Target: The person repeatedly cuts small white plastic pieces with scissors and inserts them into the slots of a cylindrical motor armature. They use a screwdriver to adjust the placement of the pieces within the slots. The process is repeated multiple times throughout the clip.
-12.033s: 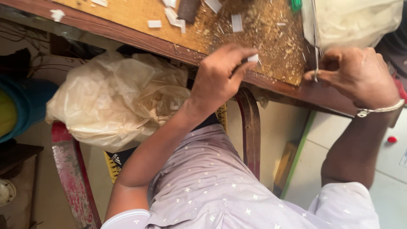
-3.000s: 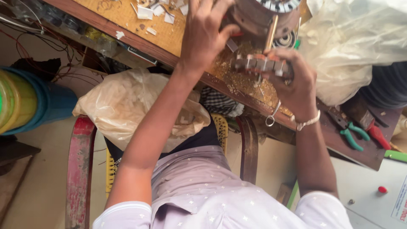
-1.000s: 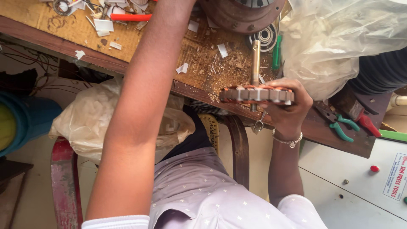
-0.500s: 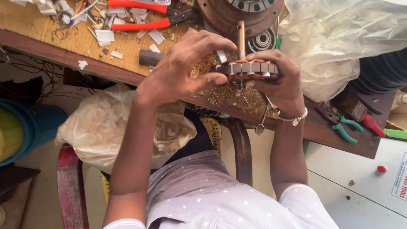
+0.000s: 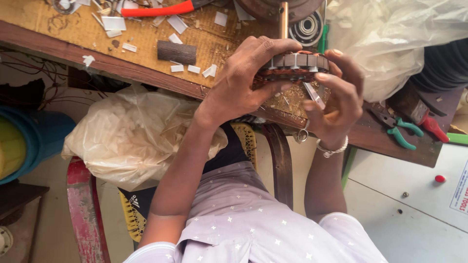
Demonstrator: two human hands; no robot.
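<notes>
Both hands have come closer together since half a second ago, and the view has slid a little to one side. Nearest, a big clear plastic bag (image 5: 141,136) sits on a red chair; it looks stuffed with thin scraps, though they are hard to make out. Just past it, at the near edge of the counter (image 5: 73,48), the left hand (image 5: 241,83) and the right hand (image 5: 336,102) are both wrapped tight around a round metal motor core (image 5: 297,65) with copper wire and a rod sticking up. It is held just above the counter. Wire could snag or a finger could get nicked if the core slips, because the grip is only on its rim. Farther off lie red pliers (image 5: 161,9) and paper bits. Far right, another clear bag (image 5: 395,39) hides its insides.
</notes>
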